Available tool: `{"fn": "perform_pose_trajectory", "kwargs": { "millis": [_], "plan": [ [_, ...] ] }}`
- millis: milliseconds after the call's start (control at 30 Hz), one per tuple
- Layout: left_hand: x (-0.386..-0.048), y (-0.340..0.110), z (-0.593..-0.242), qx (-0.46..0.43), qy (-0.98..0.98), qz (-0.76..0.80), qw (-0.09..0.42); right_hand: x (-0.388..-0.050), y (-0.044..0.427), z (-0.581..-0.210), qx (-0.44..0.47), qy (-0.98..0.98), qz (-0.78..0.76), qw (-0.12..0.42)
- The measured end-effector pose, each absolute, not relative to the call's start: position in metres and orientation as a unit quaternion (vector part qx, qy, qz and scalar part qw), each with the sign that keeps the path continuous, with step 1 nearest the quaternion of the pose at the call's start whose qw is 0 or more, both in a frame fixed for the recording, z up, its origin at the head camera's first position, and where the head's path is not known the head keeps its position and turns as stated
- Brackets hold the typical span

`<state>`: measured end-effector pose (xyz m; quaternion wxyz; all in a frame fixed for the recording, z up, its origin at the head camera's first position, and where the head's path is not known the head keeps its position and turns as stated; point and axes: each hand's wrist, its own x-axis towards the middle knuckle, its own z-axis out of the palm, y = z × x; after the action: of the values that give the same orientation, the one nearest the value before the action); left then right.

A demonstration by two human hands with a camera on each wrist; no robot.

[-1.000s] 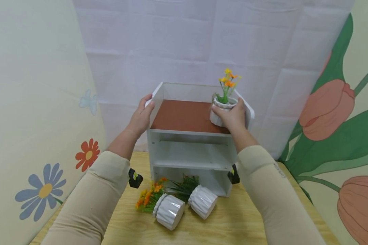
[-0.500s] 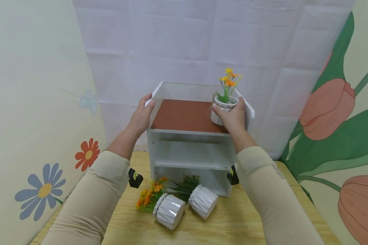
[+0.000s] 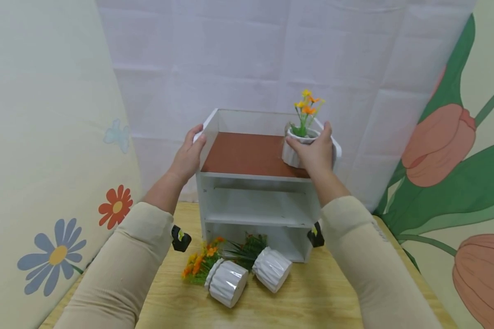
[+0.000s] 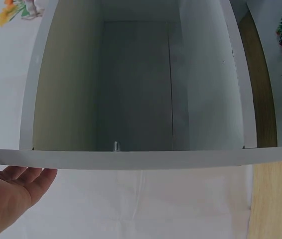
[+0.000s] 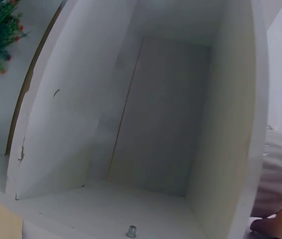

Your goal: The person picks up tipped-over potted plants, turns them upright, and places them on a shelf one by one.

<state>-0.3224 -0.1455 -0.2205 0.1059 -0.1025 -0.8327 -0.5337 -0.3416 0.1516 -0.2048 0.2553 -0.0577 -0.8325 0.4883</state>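
In the head view a white three-tier shelf (image 3: 255, 176) with a brown top board (image 3: 243, 153) stands ahead of me. My left hand (image 3: 188, 155) grips the raised edge of its left side panel; the left wrist view shows fingertips (image 4: 40, 184) along that panel. At the right of the top board, a ribbed white flowerpot (image 3: 290, 155) with yellow and orange flowers (image 3: 306, 107) stands upright. My right hand (image 3: 318, 153) holds this pot, thumb across its front, index finger raised past the rim. The remaining fingers are hidden between pot and side panel.
Two more white pots lie tipped on the wooden table (image 3: 313, 301): an orange-flowered pot (image 3: 227, 283) and a dark-leaved pot (image 3: 272, 269). Their plants reach toward the bottom tier. A white cloth (image 3: 247, 55) hangs behind; flower-painted panels (image 3: 49, 160) flank both sides.
My right hand has shifted slightly up and right on the pot, with its index finger lifting from the rim. The pot and my left hand stay practically in place.
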Motion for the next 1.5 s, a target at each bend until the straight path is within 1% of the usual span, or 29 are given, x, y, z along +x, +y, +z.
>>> {"fn": "perform_pose_trajectory", "kwargs": {
  "millis": [167, 333, 467, 633, 933, 1167, 1500],
  "plan": [
    [-0.322, -0.146, -0.221, -0.102, -0.833, -0.533, 0.107, -0.334, 0.154, -0.199, -0.061, -0.825, 0.502, 0.253],
    [-0.323, -0.146, -0.221, -0.105, -0.832, -0.534, 0.107, -0.326, 0.157, -0.195, -0.05, -0.821, 0.522, 0.227],
    [-0.323, -0.146, -0.221, -0.108, -0.831, -0.536, 0.107, -0.32, 0.159, -0.195, -0.031, -0.819, 0.53, 0.218],
    [-0.323, -0.146, -0.221, -0.109, -0.83, -0.537, 0.109, -0.309, 0.163, -0.2, -0.004, -0.814, 0.545, 0.199],
    [-0.324, -0.146, -0.222, -0.11, -0.833, -0.531, 0.111, -0.291, 0.172, -0.208, 0.023, -0.834, 0.527, 0.161],
    [-0.325, -0.146, -0.222, -0.113, -0.832, -0.53, 0.115, -0.283, 0.182, -0.215, 0.075, -0.829, 0.532, 0.157],
    [-0.324, -0.145, -0.222, -0.105, -0.831, -0.534, 0.114, -0.276, 0.185, -0.226, 0.099, -0.841, 0.513, 0.141]
  ]
}}
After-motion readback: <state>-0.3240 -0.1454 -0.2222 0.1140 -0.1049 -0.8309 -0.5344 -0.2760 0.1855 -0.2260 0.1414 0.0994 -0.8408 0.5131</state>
